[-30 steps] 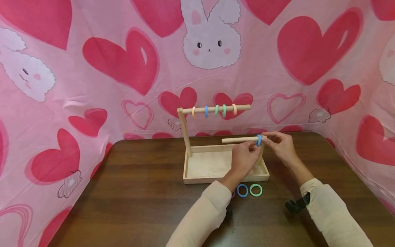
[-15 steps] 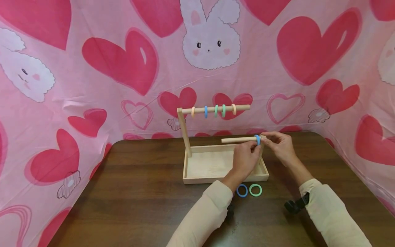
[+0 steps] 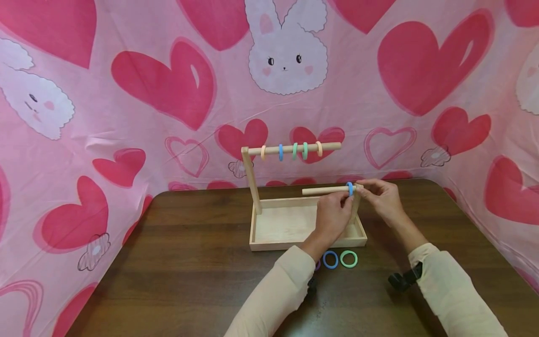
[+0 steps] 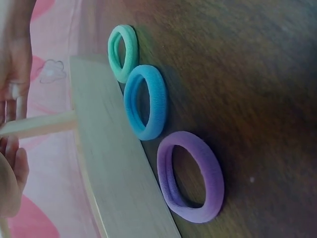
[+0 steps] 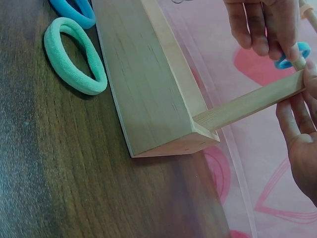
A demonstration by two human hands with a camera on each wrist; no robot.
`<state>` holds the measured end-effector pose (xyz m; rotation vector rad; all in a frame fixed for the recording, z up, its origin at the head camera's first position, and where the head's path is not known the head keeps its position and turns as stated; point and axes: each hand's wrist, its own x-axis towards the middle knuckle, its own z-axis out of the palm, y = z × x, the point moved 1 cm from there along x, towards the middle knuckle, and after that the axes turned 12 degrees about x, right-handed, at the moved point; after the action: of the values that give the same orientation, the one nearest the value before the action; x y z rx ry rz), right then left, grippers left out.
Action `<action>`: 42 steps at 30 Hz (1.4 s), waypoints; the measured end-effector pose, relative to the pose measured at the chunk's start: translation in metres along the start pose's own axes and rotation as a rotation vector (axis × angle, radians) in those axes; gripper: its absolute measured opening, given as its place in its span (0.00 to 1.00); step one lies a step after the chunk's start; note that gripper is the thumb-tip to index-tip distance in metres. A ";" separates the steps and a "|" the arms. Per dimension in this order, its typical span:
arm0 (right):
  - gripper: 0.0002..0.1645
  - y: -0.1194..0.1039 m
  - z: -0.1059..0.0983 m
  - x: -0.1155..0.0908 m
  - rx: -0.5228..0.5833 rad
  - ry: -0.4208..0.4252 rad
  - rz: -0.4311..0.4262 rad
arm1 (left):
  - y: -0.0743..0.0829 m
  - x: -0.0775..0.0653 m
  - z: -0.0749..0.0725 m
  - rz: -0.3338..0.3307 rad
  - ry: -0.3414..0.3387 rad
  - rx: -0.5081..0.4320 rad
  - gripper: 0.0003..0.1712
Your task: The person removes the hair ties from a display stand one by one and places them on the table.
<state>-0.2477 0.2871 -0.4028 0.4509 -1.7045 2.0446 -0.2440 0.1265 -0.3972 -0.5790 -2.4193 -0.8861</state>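
My left hand [image 3: 332, 213] pinches a blue hair tie [image 3: 350, 188], which is around the lower wooden rod near its post end. My right hand [image 3: 385, 201] grips the top of the short post [image 5: 252, 104] that carries this rod, thumb and fingers on either side in the right wrist view. Both posts rise from a shallow wooden tray [image 3: 290, 245]. On the table before it lie a purple hair tie [image 4: 213, 183], a blue one [image 4: 157, 104] and a green one [image 4: 131, 54]; the left forearm partly covers the purple one in the head view.
A taller post [image 3: 251, 182] on the left bears an upper rod [image 3: 332, 147] with several hair ties in peach, blue and green. The brown table [image 3: 185, 281] extends to both sides. Behind hangs a pink cloth [image 3: 227, 93] with hearts and rabbits.
The blue hair tie has shifted a little left along the lower rod, away from the post, with my left hand moving with it. My right hand stays at the post.
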 end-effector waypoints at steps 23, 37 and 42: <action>0.18 0.001 -0.001 0.000 -0.012 -0.024 0.001 | -0.003 -0.001 -0.008 0.015 0.010 -0.014 0.07; 0.13 -0.002 -0.001 0.000 -0.065 -0.018 0.012 | -0.013 0.000 -0.016 0.020 0.025 -0.027 0.07; 0.13 -0.001 -0.002 0.001 -0.058 -0.024 0.018 | -0.018 -0.001 -0.020 0.021 0.035 -0.015 0.06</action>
<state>-0.2476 0.2891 -0.4018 0.4437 -1.7834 2.0038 -0.2466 0.1005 -0.3933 -0.5886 -2.3728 -0.8993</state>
